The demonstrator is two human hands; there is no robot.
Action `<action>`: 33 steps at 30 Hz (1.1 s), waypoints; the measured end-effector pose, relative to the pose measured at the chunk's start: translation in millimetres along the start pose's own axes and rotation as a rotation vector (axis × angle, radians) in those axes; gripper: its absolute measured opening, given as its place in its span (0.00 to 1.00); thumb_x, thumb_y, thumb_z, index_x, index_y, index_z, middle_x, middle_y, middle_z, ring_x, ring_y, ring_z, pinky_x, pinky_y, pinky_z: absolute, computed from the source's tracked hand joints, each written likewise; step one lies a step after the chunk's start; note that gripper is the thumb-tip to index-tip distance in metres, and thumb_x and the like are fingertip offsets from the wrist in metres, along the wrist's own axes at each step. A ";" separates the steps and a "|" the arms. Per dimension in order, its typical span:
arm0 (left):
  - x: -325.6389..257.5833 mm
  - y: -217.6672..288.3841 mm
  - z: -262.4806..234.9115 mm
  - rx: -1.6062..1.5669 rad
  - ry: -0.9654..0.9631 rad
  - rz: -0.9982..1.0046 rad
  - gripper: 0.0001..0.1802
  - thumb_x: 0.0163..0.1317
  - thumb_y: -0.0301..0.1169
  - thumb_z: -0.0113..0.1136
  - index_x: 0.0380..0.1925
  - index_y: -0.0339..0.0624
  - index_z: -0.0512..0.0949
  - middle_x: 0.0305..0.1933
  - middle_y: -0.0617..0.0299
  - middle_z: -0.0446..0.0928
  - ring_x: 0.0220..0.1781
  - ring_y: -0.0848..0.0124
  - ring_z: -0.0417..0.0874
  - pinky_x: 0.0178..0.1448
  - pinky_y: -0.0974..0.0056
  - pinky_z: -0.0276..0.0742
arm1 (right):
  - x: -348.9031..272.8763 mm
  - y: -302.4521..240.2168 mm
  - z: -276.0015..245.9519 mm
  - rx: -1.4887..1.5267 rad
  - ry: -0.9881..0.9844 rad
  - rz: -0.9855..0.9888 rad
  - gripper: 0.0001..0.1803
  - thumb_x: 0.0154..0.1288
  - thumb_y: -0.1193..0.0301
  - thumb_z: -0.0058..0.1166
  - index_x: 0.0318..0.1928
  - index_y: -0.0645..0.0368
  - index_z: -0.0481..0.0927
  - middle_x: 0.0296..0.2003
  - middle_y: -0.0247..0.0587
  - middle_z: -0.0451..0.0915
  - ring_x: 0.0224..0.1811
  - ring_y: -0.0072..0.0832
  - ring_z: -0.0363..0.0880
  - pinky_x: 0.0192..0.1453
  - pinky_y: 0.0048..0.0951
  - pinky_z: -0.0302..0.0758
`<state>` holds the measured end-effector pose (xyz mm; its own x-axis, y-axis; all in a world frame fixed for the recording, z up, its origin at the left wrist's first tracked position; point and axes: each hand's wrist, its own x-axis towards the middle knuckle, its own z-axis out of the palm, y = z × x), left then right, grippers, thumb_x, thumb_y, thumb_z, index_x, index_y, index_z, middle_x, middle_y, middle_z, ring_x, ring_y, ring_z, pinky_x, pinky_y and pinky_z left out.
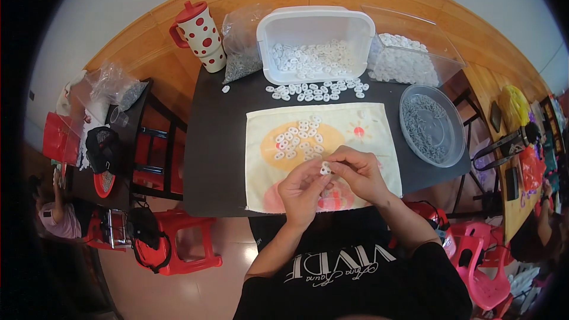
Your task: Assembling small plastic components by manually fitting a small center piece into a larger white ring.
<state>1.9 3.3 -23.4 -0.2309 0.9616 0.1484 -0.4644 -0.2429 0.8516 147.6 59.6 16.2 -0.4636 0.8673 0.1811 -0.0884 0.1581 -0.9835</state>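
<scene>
My left hand [301, 192] pinches a small white oval plastic piece [325, 168] with two holes, held over the near part of a pale cloth [261, 186]. My right hand [363, 175] meets it there, thumb and forefinger closed at the piece's right side. Whether those fingers also hold a tiny screw is too small to see. Several more white plastic pieces [299, 136] lie loose on the cloth just beyond my hands, over its printed yellow oval.
Behind the cloth, a white tub [269, 74] of white pieces stands beside a clear box [438, 41] with more. A round clear container [453, 121] of grey screws sits right. A spotted tumbler [204, 38] and bag of screws [242, 62] stand at the back left of the dark table [216, 142].
</scene>
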 end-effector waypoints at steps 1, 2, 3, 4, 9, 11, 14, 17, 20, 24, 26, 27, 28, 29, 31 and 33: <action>0.7 2.0 2.1 -0.007 -0.005 0.003 0.17 0.62 0.14 0.61 0.52 0.30 0.78 0.40 0.56 0.83 0.36 0.75 0.84 0.37 0.73 0.82 | 0.0 -0.3 -1.4 -0.004 -0.018 -0.002 0.09 0.67 0.85 0.53 0.46 0.68 0.82 0.38 0.36 0.79 0.41 0.19 0.76 0.47 0.20 0.73; 0.8 2.7 3.0 -0.014 -0.010 0.007 0.18 0.62 0.14 0.61 0.53 0.30 0.77 0.41 0.56 0.83 0.37 0.75 0.85 0.38 0.72 0.83 | 0.0 -0.5 -2.8 -0.009 -0.036 -0.003 0.09 0.67 0.85 0.53 0.46 0.68 0.82 0.38 0.36 0.79 0.41 0.19 0.77 0.47 0.20 0.73; 0.7 2.2 2.2 -0.015 -0.009 0.006 0.18 0.62 0.14 0.61 0.53 0.30 0.77 0.41 0.56 0.83 0.37 0.75 0.85 0.38 0.72 0.83 | 0.2 -1.0 -4.5 -0.009 -0.037 -0.002 0.09 0.67 0.85 0.53 0.46 0.68 0.82 0.38 0.36 0.79 0.41 0.19 0.77 0.47 0.20 0.73; 0.7 1.2 0.6 0.000 -0.019 0.007 0.19 0.61 0.14 0.61 0.53 0.30 0.77 0.41 0.56 0.83 0.36 0.75 0.85 0.38 0.72 0.83 | 0.4 -1.7 -6.2 -0.017 -0.058 -0.009 0.10 0.67 0.85 0.53 0.47 0.67 0.82 0.38 0.36 0.79 0.41 0.19 0.77 0.47 0.20 0.73; 1.9 1.5 -1.7 0.050 -0.051 0.006 0.20 0.61 0.14 0.62 0.54 0.31 0.77 0.40 0.56 0.84 0.35 0.76 0.84 0.36 0.72 0.81 | -1.5 -4.1 -13.3 -0.029 -0.098 -0.018 0.12 0.67 0.86 0.52 0.49 0.66 0.82 0.38 0.36 0.79 0.41 0.19 0.77 0.47 0.20 0.73; 2.0 0.4 -4.7 0.079 -0.082 -0.037 0.20 0.60 0.14 0.63 0.54 0.31 0.77 0.39 0.58 0.83 0.34 0.77 0.83 0.34 0.74 0.78 | -2.5 -3.6 -15.7 -0.073 -0.110 -0.023 0.13 0.67 0.86 0.52 0.49 0.66 0.82 0.38 0.36 0.79 0.41 0.19 0.77 0.47 0.20 0.73; 1.5 1.9 -0.1 0.062 -0.073 -0.033 0.20 0.60 0.14 0.63 0.54 0.32 0.77 0.37 0.59 0.83 0.33 0.78 0.83 0.33 0.75 0.76 | -5.2 -0.8 -15.9 -0.044 -0.113 -0.021 0.13 0.66 0.86 0.53 0.50 0.65 0.82 0.38 0.35 0.78 0.41 0.19 0.76 0.47 0.20 0.73; 1.5 1.8 1.6 0.064 -0.069 -0.049 0.20 0.60 0.13 0.63 0.53 0.32 0.78 0.36 0.62 0.82 0.32 0.78 0.82 0.34 0.74 0.77 | -9.2 0.8 -16.3 -0.038 -0.100 0.010 0.14 0.67 0.86 0.52 0.51 0.65 0.82 0.38 0.35 0.78 0.41 0.18 0.76 0.46 0.19 0.72; 1.2 -3.4 1.9 0.163 -0.085 0.062 0.23 0.57 0.13 0.64 0.55 0.34 0.78 0.35 0.62 0.81 0.32 0.78 0.82 0.31 0.75 0.76 | -10.8 -2.9 -16.0 -0.018 -0.118 0.010 0.14 0.67 0.86 0.52 0.51 0.65 0.81 0.38 0.35 0.78 0.41 0.17 0.75 0.44 0.19 0.71; 6.9 11.5 4.0 0.414 -0.157 0.096 0.25 0.54 0.14 0.67 0.54 0.34 0.77 0.33 0.63 0.80 0.33 0.80 0.80 0.31 0.74 0.76 | -13.9 4.1 -24.9 -0.068 -0.113 -0.068 0.14 0.66 0.86 0.52 0.51 0.64 0.81 0.38 0.37 0.78 0.40 0.19 0.75 0.43 0.20 0.70; 9.4 20.9 8.5 0.675 -0.181 0.102 0.27 0.50 0.14 0.69 0.53 0.36 0.78 0.32 0.62 0.79 0.31 0.78 0.80 0.32 0.73 0.77 | -12.1 3.6 -28.0 -0.211 -0.157 -0.175 0.15 0.65 0.86 0.52 0.50 0.63 0.82 0.37 0.40 0.78 0.37 0.26 0.77 0.41 0.23 0.71; 10.7 24.2 11.3 0.675 -0.181 0.099 0.27 0.50 0.14 0.69 0.53 0.36 0.78 0.32 0.62 0.79 0.31 0.78 0.80 0.32 0.73 0.77 | -11.3 4.4 -28.6 -0.210 -0.157 -0.172 0.15 0.65 0.86 0.52 0.50 0.63 0.82 0.37 0.40 0.78 0.37 0.26 0.77 0.41 0.23 0.71; 12.1 26.9 13.8 0.779 -0.192 0.109 0.25 0.50 0.17 0.68 0.51 0.37 0.79 0.33 0.58 0.78 0.31 0.70 0.82 0.33 0.68 0.78 | -10.7 5.8 -28.9 -0.287 -0.159 -0.213 0.15 0.63 0.86 0.53 0.49 0.63 0.82 0.37 0.42 0.78 0.37 0.30 0.78 0.41 0.25 0.72; 13.3 27.5 15.1 0.883 -0.204 0.119 0.23 0.49 0.20 0.68 0.48 0.38 0.79 0.34 0.54 0.77 0.32 0.62 0.83 0.35 0.63 0.78 | -10.9 7.1 -29.0 -0.365 -0.160 -0.254 0.15 0.61 0.86 0.53 0.47 0.63 0.82 0.37 0.44 0.78 0.37 0.34 0.78 0.40 0.27 0.72; 15.7 24.0 13.4 1.004 -0.221 0.168 0.21 0.49 0.20 0.67 0.46 0.39 0.79 0.35 0.53 0.77 0.33 0.58 0.82 0.36 0.59 0.78 | -11.8 7.8 -28.5 -0.441 -0.156 -0.254 0.14 0.59 0.86 0.54 0.46 0.64 0.82 0.36 0.45 0.78 0.37 0.37 0.78 0.39 0.29 0.73; 16.9 21.6 11.9 1.125 -0.240 0.216 0.19 0.48 0.20 0.66 0.44 0.40 0.79 0.36 0.52 0.76 0.35 0.53 0.82 0.37 0.55 0.77 | -12.7 10.1 -27.7 -0.515 -0.152 -0.254 0.14 0.57 0.86 0.55 0.45 0.64 0.82 0.36 0.46 0.78 0.38 0.39 0.78 0.39 0.31 0.73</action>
<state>-1.8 15.8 3.5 0.0104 0.9429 0.3330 0.6111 -0.2696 0.7442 177.1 63.2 3.9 -0.6084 0.7011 0.3719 0.2089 0.5936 -0.7772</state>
